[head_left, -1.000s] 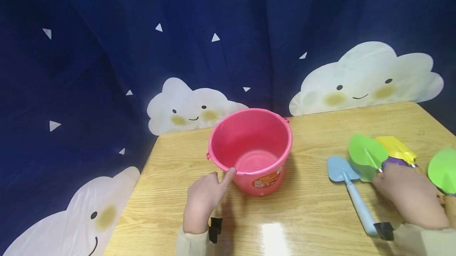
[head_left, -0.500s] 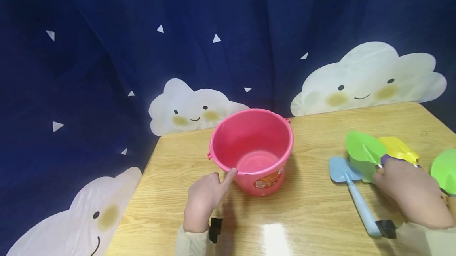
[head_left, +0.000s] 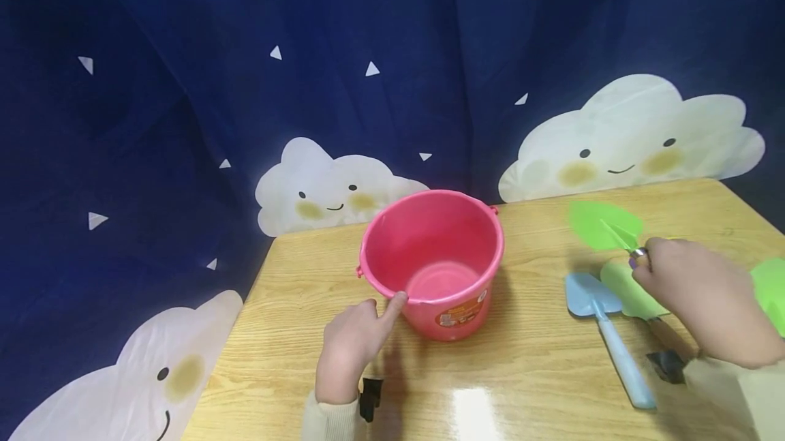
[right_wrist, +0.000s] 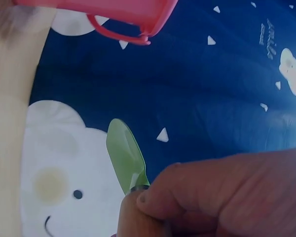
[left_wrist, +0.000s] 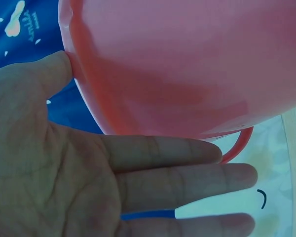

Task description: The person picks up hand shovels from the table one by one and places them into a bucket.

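A pink bucket (head_left: 432,257) stands upright on the table. My left hand (head_left: 352,342) is at its near side, thumb tip on the rim. In the left wrist view the fingers (left_wrist: 187,187) stretch out straight along the bucket wall (left_wrist: 187,59). My right hand (head_left: 705,294) grips the wooden handle (right_wrist: 138,217) of a green hand trowel (head_left: 604,225), raised over the table with its blade pointing left toward the bucket. Below it lie a light blue shovel (head_left: 610,339) and another green tool (head_left: 632,291), partly hidden by the hand.
Another green blade (head_left: 771,291) lies at the right edge of the head view. A dark blue curtain (head_left: 368,11) with white clouds hangs behind the wooden table (head_left: 521,373). The bucket's handle (right_wrist: 118,37) hangs on its far side.
My right hand has lifted the green trowel off the pile and moved it up and left, uncovering another green tool. My left hand and the bucket stay put.
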